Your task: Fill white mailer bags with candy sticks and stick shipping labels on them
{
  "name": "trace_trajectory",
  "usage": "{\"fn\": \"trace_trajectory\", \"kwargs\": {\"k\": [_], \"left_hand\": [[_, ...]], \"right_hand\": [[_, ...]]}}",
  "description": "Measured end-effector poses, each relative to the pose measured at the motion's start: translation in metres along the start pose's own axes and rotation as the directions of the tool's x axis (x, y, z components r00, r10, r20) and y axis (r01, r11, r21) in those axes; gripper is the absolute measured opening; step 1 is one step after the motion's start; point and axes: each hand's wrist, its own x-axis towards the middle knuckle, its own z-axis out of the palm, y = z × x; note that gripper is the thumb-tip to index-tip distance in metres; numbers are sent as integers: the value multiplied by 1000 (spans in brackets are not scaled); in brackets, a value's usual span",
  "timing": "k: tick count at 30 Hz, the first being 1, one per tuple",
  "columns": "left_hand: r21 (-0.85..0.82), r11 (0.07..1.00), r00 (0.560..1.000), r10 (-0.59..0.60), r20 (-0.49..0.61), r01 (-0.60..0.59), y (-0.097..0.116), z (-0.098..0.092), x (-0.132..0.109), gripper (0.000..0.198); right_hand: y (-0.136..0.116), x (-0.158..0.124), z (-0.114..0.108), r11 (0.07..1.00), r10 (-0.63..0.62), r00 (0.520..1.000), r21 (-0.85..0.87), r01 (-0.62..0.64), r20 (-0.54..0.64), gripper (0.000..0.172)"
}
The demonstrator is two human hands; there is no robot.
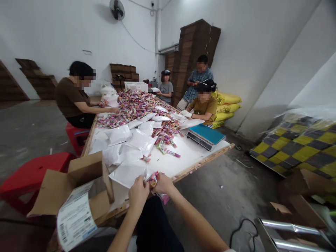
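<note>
At the table's near edge, my left hand [139, 192] is closed in a pinch at the mouth of a white mailer bag [128, 173] that lies flat. Just to its right, my right hand [163, 183] is closed around small colourful packets [153, 180] at that opening; its fingertips are partly hidden. More pink packets show below my right hand, over my lap. Several filled white bags [141, 140] lie beyond my hands. Behind them spreads a large heap of the same small packets [136, 105], with a few loose ones [173, 154] nearer to me.
An open cardboard box [85, 164] stands at the left, beside red stools [39, 171]. A scale with a teal top [207, 133] sits at the table's right corner. Several other people are around the table [181, 168]. A metal frame [291, 227] stands at lower right.
</note>
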Motion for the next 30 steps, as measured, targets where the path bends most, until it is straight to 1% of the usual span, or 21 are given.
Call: {"fn": "trace_trajectory", "kwargs": {"k": [3,6,8,10,12,15,19,23,24,26,30], "left_hand": [[38,997,998,65,-3,-65,9,-8,7,18],[70,986,988,151,10,-152,21,-11,12,22],[83,974,978,207,33,-209,27,-11,14,25],[91,961,964,259,57,-263,29,-11,12,26],[97,947,951,300,82,-307,27,-13,7,26],[103,936,939,325,112,-336,19,-15,-5,25],[100,947,949,293,119,-306,17,-13,-15,25],[74,967,965,235,116,-244,24,-4,-14,23],[68,971,969,220,114,-229,24,-2,-13,22],[51,980,975,184,122,-191,21,1,-10,20],[-15,996,972,90,218,-89,12,5,-5,18]], "right_hand": [[-6,-5,4,999,-23,998,-30,21,-56,65],[-14,-13,7,992,-100,987,-89,89,-126,49],[-18,-17,8,981,-159,977,-136,140,-144,43],[-20,-19,6,974,-181,974,-164,158,-137,44],[-20,-18,3,975,-156,983,-177,138,-95,44],[-18,-11,0,979,-101,995,-177,96,-18,35],[-18,-4,-1,983,-82,997,-168,80,-6,29],[-18,-3,-1,982,-84,996,-169,84,6,25],[-17,-4,-1,981,-91,996,-170,92,14,28],[-17,-5,0,979,-105,994,-175,107,21,39],[-21,-7,3,968,-135,991,-215,131,-6,57]]}}
